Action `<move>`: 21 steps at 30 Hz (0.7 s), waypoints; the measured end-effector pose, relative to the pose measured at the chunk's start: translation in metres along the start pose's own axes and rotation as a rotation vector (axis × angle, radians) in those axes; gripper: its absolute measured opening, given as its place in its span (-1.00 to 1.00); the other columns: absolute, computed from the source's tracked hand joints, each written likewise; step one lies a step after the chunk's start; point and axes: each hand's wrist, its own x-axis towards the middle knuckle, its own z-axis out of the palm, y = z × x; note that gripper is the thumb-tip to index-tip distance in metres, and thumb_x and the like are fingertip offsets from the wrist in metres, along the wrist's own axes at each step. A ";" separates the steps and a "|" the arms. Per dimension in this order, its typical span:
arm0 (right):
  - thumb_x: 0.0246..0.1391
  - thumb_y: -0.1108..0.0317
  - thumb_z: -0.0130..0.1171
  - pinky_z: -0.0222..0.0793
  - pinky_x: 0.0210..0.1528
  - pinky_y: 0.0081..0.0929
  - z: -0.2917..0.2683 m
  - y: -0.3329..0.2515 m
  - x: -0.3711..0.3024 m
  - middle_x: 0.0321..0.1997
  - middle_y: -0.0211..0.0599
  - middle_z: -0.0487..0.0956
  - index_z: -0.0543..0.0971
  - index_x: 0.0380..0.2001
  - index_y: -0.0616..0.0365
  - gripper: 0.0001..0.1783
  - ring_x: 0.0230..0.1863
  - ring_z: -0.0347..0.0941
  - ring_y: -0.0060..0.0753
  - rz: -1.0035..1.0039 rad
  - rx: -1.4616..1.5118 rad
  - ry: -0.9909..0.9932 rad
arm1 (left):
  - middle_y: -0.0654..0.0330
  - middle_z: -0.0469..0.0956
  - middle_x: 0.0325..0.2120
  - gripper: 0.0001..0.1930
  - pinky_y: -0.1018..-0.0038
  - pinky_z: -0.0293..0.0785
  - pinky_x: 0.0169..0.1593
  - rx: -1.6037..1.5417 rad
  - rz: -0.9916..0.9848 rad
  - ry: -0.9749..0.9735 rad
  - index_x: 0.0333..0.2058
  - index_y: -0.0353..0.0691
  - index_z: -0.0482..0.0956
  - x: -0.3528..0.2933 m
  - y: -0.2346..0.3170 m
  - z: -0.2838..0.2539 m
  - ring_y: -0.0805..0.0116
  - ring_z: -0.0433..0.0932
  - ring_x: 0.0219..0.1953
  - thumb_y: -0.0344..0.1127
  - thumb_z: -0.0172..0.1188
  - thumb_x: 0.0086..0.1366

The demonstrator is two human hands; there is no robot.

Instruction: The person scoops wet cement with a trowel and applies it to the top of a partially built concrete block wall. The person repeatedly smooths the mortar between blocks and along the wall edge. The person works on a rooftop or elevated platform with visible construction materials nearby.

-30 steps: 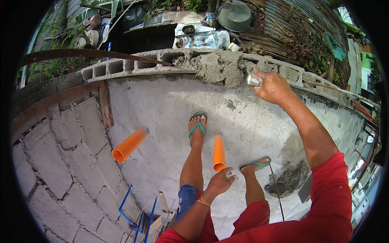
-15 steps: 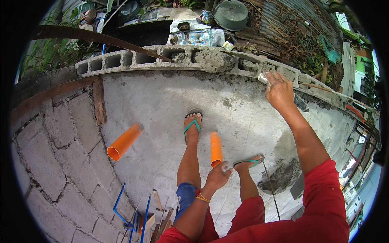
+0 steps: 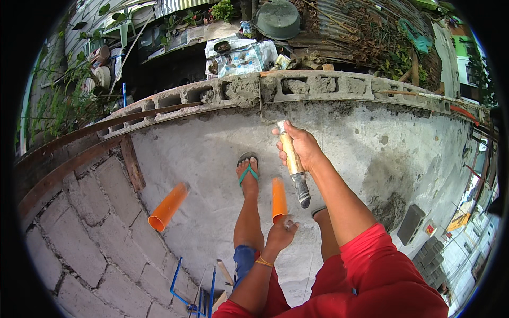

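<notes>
My right hand (image 3: pixel 300 146) is closed round the pale wooden handle of a trowel (image 3: pixel 289 151), whose dark handle end points down toward me. The trowel's thin blade looks edge-on and reaches up to the mortar on the hollow-block wall (image 3: pixel 344 85). Grey mortar (image 3: pixel 241 91) fills several of the wall's cavities. Lower down, my left hand (image 3: pixel 281 235) has its fingers curled, and grey dust or mortar marks the fingertips. Its palm is hidden. Just beyond it, an orange pipe (image 3: pixel 279 199) sticks up out of the grey concrete, close to the fingers; I cannot tell whether they touch.
A second orange pipe (image 3: pixel 168 205) stands to the left, beside a block wall (image 3: pixel 101 228). My sandalled foot (image 3: pixel 247 169) is between the pipes. Blue pipes (image 3: pixel 183 289) rise at lower left. A loose grey block (image 3: pixel 411 224) lies right. Beyond the wall are a round basin (image 3: pixel 278 20) and corrugated sheets.
My right hand has come left and nearer from the right part of the wall, bringing the trowel handle into clear view. The left hand stays low by the orange pipe. The whole view has shifted.
</notes>
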 end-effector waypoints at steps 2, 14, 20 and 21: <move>0.40 -0.28 0.04 0.46 -0.59 -0.36 -0.003 -0.004 -0.005 -0.48 -0.38 0.51 0.53 0.10 0.10 -0.36 -0.63 0.46 -0.46 0.078 -0.017 0.000 | 0.00 0.70 -0.20 -0.52 0.31 0.58 -0.08 -0.025 0.028 0.020 0.14 -0.26 0.57 0.002 -0.004 0.004 0.13 0.69 -0.25 -0.08 0.32 0.38; 0.40 -0.27 0.05 0.42 -0.65 -0.40 0.017 -0.008 -0.021 -0.51 -0.35 0.51 0.52 0.05 0.13 -0.38 -0.66 0.43 -0.50 0.129 -0.242 -0.038 | 0.00 0.69 -0.19 -0.51 0.32 0.57 -0.04 -0.110 -0.004 -0.002 0.14 -0.29 0.57 0.011 -0.014 0.013 0.14 0.68 -0.20 -0.10 0.33 0.37; 0.41 -0.18 0.08 0.45 -0.62 -0.35 -0.006 -0.015 -0.007 -0.47 -0.30 0.54 0.50 -0.02 0.15 -0.46 -0.64 0.46 -0.47 0.072 -0.474 0.070 | -0.02 0.69 -0.20 -0.53 0.31 0.58 -0.04 -0.115 -0.028 0.022 0.13 -0.26 0.58 0.013 -0.013 0.013 0.12 0.68 -0.21 -0.10 0.33 0.37; 0.43 -0.16 0.06 0.43 -0.63 -0.36 -0.012 -0.015 -0.008 -0.47 -0.32 0.53 0.50 -0.01 0.11 -0.49 -0.65 0.45 -0.48 0.109 -0.479 0.103 | -0.03 0.69 -0.19 -0.53 0.31 0.58 -0.03 -0.111 -0.008 0.023 0.13 -0.27 0.58 0.014 -0.014 0.013 0.12 0.69 -0.20 -0.10 0.33 0.37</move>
